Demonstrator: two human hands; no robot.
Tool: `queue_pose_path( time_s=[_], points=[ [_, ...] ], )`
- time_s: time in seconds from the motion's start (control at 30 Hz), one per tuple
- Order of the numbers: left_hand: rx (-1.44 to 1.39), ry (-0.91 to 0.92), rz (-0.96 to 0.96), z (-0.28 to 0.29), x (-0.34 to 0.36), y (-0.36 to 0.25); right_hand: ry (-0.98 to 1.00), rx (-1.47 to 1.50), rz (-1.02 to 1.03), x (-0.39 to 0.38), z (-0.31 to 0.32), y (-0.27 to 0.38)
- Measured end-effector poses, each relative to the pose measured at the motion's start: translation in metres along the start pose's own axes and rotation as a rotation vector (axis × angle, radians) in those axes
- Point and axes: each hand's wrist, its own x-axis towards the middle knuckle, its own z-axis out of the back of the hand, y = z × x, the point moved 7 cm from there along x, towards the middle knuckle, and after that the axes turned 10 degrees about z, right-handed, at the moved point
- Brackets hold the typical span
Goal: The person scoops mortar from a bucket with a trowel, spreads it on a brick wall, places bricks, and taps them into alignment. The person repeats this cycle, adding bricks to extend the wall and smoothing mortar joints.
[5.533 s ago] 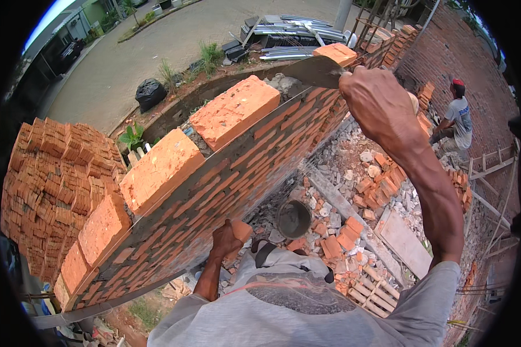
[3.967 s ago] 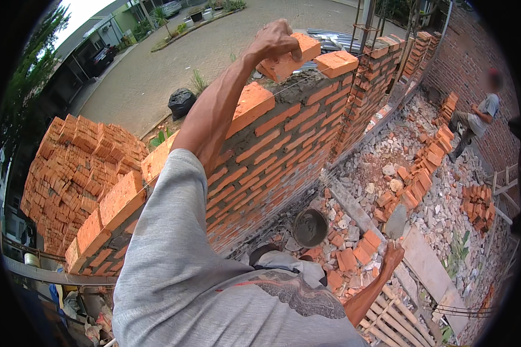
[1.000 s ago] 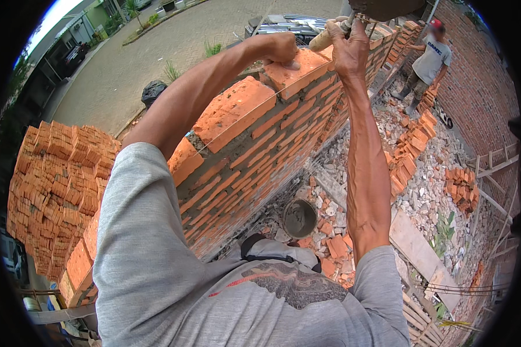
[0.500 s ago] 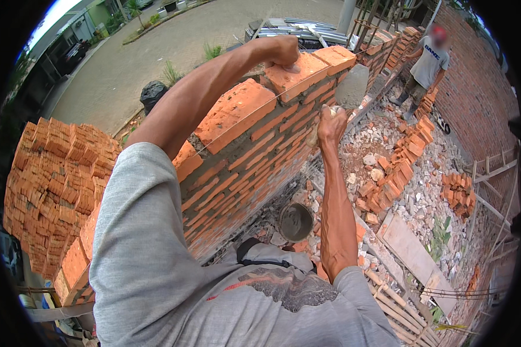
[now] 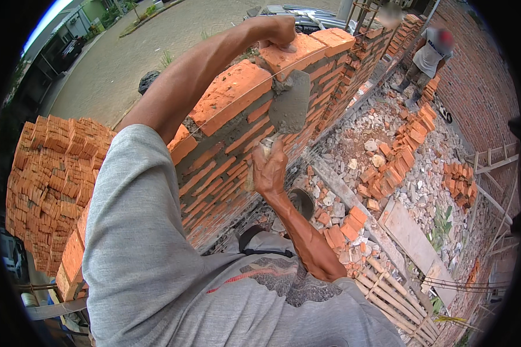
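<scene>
My left hand (image 5: 279, 33) is closed on an orange brick (image 5: 295, 53) on top of the wall, its thumb on the upper face; the other fingers are partly hidden. My right hand (image 5: 270, 169) grips the handle of a trowel (image 5: 291, 105). The trowel's grey, mortar-smeared blade points up against the wall's near face, its tip just below that brick. A dab of mortar (image 5: 283, 85) shows at the blade's upper left, by the joint beside a neighbouring brick (image 5: 233, 95). A thin string (image 5: 246, 102) runs along the top course.
The brick wall (image 5: 214, 179) stretches away to the right. A stack of bricks (image 5: 58, 185) stands at left. Below lie a mortar bucket (image 5: 301, 203), rubble (image 5: 414, 191), loose bricks (image 5: 396, 165) and planks (image 5: 414, 240). Another person (image 5: 428, 58) stands at far right.
My right hand has swung the trowel left, from beyond the held brick to the wall face under it. My left hand stays on the brick. The other person has bent their head down.
</scene>
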Motion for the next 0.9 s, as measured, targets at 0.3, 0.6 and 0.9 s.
queue_pose_path(
  time_s=[0.3,0.6,0.9],
  points=[
    [0.143,0.074,0.002,0.019,0.003,-0.021,0.077,-0.185,-0.123,-0.075,0.092,0.001],
    [0.254,-0.148,-0.129,0.011,0.078,-0.114,-0.043,-0.99,-0.523,-0.264,0.247,-0.09],
    [0.225,-0.159,-0.199,-0.036,0.13,-0.124,-0.603,-0.883,-0.994,-0.528,0.31,-0.067]
  ],
)
